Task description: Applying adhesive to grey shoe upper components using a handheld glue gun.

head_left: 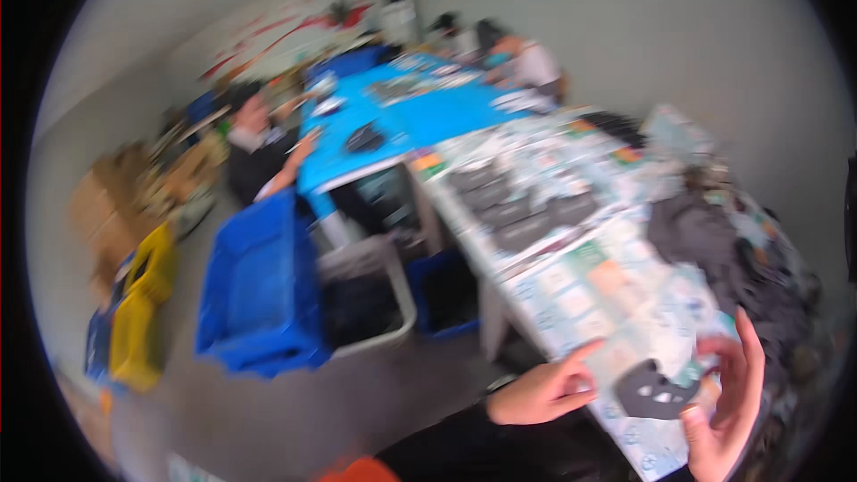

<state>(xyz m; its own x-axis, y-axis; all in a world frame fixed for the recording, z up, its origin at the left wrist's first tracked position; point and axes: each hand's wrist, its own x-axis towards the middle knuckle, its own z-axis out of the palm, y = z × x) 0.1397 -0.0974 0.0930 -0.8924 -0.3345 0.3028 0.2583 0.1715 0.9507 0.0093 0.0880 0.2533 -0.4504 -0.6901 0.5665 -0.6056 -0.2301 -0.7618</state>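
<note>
The fingers of the right hand (732,393) are curved around the right end of one dark grey mask-shaped piece (656,382); whether it is pinched cannot be told, the contact being blurred and partly hidden by the thumb. The left hand (540,393) is held open just beside the piece, index finger extended, the others curled, its wrist met by a black sleeve (486,442). The piece is positioned over the near end of a desk (558,308) covered in printed sheets, its long axis set roughly across the view, a pointed corner turned toward the far end; at least two pale openings are made out. Farther up, grey pads (522,228) are laid out, too smeared to be counted, with dark cloth (701,236) heaped at right. Beyond, a blue-topped desk (437,120) is flanked by one person (254,143) at left and two people (536,62) at right, details lost to blur. At left are seen one large blue crate (254,295), one pale bin (403,290), its dark contents indistinct, one smaller blue bin (451,333) and two yellow bins (134,339).
</note>
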